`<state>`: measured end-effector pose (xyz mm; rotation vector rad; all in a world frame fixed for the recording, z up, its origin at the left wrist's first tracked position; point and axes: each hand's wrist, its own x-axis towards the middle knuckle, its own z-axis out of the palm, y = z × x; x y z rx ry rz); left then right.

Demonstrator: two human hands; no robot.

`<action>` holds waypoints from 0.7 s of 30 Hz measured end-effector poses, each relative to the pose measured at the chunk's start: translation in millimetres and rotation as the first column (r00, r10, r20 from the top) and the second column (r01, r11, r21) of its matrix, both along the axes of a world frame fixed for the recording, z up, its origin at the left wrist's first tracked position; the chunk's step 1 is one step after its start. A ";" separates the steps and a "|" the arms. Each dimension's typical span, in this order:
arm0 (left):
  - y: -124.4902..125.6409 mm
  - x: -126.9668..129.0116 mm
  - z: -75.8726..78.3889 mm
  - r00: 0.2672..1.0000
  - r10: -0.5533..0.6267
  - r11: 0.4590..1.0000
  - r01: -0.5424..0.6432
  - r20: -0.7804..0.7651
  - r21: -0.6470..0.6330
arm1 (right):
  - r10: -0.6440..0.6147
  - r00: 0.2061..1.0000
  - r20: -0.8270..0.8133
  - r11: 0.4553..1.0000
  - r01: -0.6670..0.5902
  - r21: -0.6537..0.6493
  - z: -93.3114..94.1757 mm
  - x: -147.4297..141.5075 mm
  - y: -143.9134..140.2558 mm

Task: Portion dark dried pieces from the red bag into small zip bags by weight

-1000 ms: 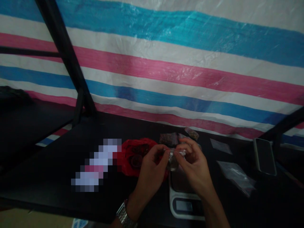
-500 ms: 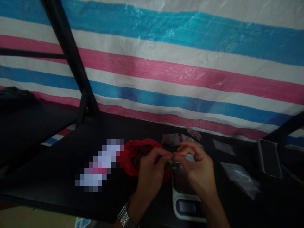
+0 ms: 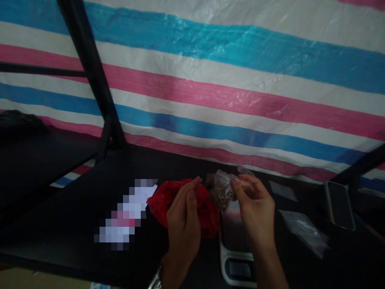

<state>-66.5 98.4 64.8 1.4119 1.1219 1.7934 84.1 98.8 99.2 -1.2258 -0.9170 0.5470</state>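
My right hand pinches the top edge of a small clear plastic bag with brownish contents, held above the far end of a kitchen scale. My left hand holds nothing; its fingers are stretched out over the front of a red plastic bag, with the thumb a little apart. The red bag lies open, and what is inside it is mostly dark and hidden by my left hand. Nothing can be read on the scale's display.
Behind my right hand lies another small filled bag. To the right are a flat clear bag, a stack of clear bags and a phone. A blurred-out paper lies left. Striped sheeting hangs behind the black table.
My left hand has let go of the small bag and drawn left over the red bag. My right hand now holds the small bag alone, raised and hanging in view.
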 end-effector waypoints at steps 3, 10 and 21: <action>1.0 -9.0 0.9 0.984 0.163 0.980 -0.152 -0.075 0.125 | -0.110 0.993 -0.036 0.993 0.111 0.027 -0.4 0.1 18.2; 0.2 -34.9 6.7 0.936 0.327 0.920 -0.284 -0.129 0.269 | -0.184 0.959 0.215 0.976 0.204 -0.076 -19.9 -1.7 39.1; -3.1 -57.2 7.6 0.912 0.365 0.905 -0.300 -0.187 0.302 | -0.258 0.804 0.535 0.861 0.443 -0.251 -21.7 86.2 -4.2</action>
